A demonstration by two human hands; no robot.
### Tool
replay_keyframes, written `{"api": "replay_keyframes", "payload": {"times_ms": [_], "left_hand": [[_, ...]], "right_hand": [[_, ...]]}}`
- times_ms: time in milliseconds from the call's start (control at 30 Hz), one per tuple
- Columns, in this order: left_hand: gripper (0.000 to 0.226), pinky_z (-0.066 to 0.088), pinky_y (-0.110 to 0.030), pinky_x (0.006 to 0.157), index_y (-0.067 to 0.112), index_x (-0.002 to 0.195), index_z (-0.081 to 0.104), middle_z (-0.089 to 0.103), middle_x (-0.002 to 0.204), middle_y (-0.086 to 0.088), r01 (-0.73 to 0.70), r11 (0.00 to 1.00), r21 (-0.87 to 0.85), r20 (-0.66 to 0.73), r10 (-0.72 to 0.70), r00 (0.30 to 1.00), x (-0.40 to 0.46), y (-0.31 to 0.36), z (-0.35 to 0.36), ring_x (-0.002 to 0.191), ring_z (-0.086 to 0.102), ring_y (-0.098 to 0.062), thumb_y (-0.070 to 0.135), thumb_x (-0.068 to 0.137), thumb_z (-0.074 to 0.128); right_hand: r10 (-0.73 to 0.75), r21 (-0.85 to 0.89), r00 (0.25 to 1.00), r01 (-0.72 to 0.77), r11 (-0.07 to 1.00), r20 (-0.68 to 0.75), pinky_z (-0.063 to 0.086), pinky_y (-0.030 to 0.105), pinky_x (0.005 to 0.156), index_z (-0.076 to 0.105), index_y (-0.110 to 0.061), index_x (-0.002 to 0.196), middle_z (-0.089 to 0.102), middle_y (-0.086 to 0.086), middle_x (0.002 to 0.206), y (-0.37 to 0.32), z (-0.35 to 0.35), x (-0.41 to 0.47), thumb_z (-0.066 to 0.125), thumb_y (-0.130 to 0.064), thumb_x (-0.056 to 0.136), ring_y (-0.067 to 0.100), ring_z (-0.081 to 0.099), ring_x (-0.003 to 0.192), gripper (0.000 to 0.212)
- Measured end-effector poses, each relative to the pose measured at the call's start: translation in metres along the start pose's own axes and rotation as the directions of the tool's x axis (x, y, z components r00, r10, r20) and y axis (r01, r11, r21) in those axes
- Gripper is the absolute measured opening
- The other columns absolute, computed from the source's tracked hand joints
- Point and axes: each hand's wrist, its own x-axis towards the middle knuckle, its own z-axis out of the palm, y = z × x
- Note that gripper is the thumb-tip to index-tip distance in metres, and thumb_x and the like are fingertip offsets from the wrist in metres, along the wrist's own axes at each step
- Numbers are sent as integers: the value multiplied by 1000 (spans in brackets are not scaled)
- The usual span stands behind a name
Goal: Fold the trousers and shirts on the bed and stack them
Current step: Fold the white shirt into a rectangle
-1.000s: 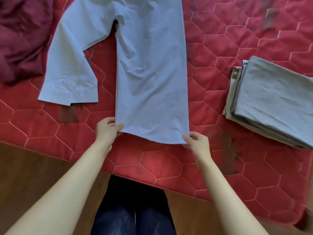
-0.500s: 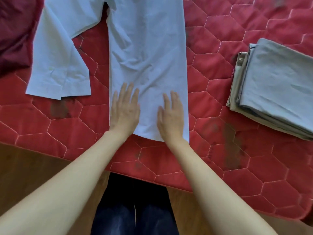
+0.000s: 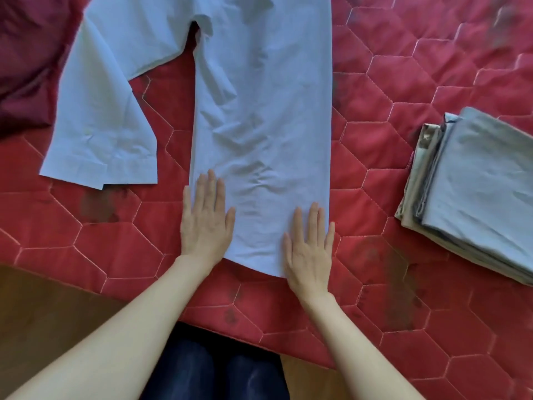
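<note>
1. Head view: a light blue shirt [image 3: 259, 125] is spread on the red quilted bed [image 3: 389, 168], one sleeve out to the left.
2. Left hand [image 3: 206, 223] and right hand [image 3: 310, 249] are laid flat, fingers straight, on its lower hem; nothing is gripped.
3. Folded clothes [image 3: 478, 192] are stacked at the right, well apart.

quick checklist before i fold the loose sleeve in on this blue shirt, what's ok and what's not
1. Left hand flat on the light blue cotton shirt: ok.
2. Right hand flat on the hem's right edge: ok.
3. Right side folded to a straight edge: ok.
4. Left sleeve spread out, unfolded: not ok.
5. Body smooth: not ok, creases above the hands.
6. Stack of folded grey garments apart from the shirt on the red quilted bed cover: ok.
</note>
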Motion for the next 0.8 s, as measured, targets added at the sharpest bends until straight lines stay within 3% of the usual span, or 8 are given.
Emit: {"api": "replay_keyframes", "payload": {"times_ms": [133,200,300,433,567,700,800], "left_hand": [[57,8,-50,118,8,151,22,16,160,-14,-139,990,-20,-144,134,980,84,15,-30,148,14,-30,31,99,22],[58,6,-51,118,10,153,17,10,161,-13,-128,991,-28,-111,124,986,131,17,-36,149,8,-29,31,99,15],[59,3,-51,118,14,154,13,4,161,-13,-149,989,-20,-24,148,989,166,-1,-25,149,4,-28,36,99,12],[57,11,-48,119,9,152,25,16,159,-18,-162,984,-71,-121,152,981,151,-23,-12,148,15,-32,33,100,27],[57,12,-50,118,6,150,29,19,158,-19,-103,993,-61,-100,97,990,146,-16,-25,146,19,-33,31,99,25],[56,20,-52,116,5,147,35,28,155,-20,-211,977,-24,-193,202,960,206,12,-50,143,26,-35,28,97,30],[56,4,-50,118,8,152,22,17,159,-17,-158,987,-35,-171,149,974,278,18,-62,147,14,-33,28,99,18]], "right_hand": [[-106,142,987,122,982,-120,14,50,117,37,-10,147,27,20,155,-54,-16,108,33,-23,97,34,23,145,51],[-123,134,987,137,981,-107,9,49,119,34,-14,148,24,16,157,-72,-16,159,32,-24,101,31,19,147,49],[-122,-11,992,122,992,-35,4,50,119,24,-21,152,17,9,160,-62,-6,189,29,-35,102,25,13,149,52],[-20,-87,993,10,996,-117,22,53,116,32,-16,150,28,11,157,-19,1,160,29,-39,99,28,26,145,56],[135,-85,988,-141,986,-74,29,57,112,35,-7,147,32,18,153,-14,-15,150,29,-36,98,33,31,142,58],[13,7,989,-12,1000,-147,15,56,116,33,-11,149,27,18,156,-52,-28,218,35,-30,97,32,24,145,55],[-97,-5,987,97,995,-129,8,55,117,29,-15,151,24,13,158,-82,-38,296,30,-26,96,30,19,147,55]]}}
